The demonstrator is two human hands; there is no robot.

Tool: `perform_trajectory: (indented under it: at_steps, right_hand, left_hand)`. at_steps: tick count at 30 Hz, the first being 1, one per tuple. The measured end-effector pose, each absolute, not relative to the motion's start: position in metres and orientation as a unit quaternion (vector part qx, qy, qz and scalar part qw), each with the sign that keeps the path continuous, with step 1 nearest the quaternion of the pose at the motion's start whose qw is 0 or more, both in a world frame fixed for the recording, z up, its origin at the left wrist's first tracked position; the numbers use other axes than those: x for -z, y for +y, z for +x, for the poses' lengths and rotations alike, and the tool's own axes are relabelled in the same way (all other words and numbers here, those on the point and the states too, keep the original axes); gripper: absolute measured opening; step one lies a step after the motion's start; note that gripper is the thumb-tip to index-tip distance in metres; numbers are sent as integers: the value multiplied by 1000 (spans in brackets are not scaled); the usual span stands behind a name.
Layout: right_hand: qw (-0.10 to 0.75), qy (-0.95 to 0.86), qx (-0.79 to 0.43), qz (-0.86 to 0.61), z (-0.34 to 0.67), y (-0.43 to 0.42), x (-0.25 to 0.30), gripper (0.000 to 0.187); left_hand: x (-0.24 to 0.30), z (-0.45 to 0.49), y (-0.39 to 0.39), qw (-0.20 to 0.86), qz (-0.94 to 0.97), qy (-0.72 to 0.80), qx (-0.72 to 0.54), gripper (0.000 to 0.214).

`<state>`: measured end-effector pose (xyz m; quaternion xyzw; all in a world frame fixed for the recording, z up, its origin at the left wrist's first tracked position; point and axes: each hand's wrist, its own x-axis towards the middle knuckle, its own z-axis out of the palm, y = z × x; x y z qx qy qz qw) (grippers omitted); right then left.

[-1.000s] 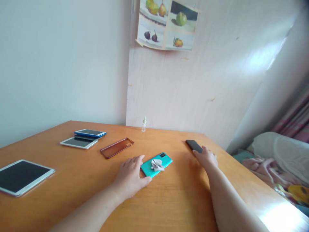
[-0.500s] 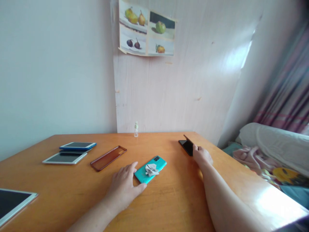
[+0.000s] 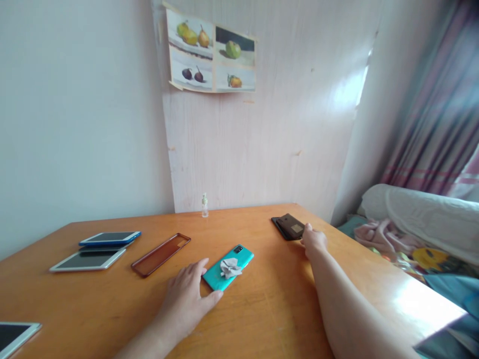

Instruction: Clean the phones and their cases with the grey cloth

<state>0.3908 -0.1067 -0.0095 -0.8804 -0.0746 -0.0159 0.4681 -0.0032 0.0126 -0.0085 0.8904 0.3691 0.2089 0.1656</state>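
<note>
A teal phone [image 3: 245, 257] lies back up on the table, with a crumpled grey tissue [image 3: 230, 269] on it. My left hand [image 3: 189, 286] rests at the phone's near left end, thumb and fingers spread around the corners. Farther off on the right, a dark brown phone or case [image 3: 289, 224] with a small pale label lies flat over a black phone [image 3: 277, 228], whose edge shows beneath. My right hand [image 3: 313, 242] pinches the near right corner of the brown one. Left of the teal phone sits a clear brown phone case [image 3: 160, 255].
Blue-edged and white-edged tablets [image 3: 110, 238] overlap at the left, and another white-edged tablet [image 3: 15, 336] enters at the lower left. A small spray bottle [image 3: 204, 206] stands at the table's [image 3: 258, 319] back edge. Bedding [image 3: 404, 209] lies beyond the right side.
The dark brown piece, tilted up on edge before, is now flat on the black phone under my right hand. My left hand stays by the teal phone. The view has shifted slightly right.
</note>
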Motion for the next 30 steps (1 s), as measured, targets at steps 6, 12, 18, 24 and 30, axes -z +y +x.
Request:
perform_trajectory:
  at_steps: [6, 12, 18, 24, 30]
  right_hand:
    - [511, -75, -48, -855, 389, -94, 15, 42]
    - [451, -106, -31, -886, 391, -95, 12, 47]
    - [329, -123, -7, -936, 379, -100, 5, 72]
    - [249, -160, -15, -955, 369, -95, 3, 70]
    - [217, -183, -11, -959, 370, -96, 1, 66]
  left_hand:
    - [10, -4, 15, 161, 894, 360, -210, 68]
    - [13, -5, 15, 152, 896, 357, -214, 66]
    - [10, -4, 16, 143, 899, 357, -209, 63]
    - [11, -4, 15, 146, 898, 353, -219, 60]
    - [12, -4, 17, 150, 898, 348, -223, 58]
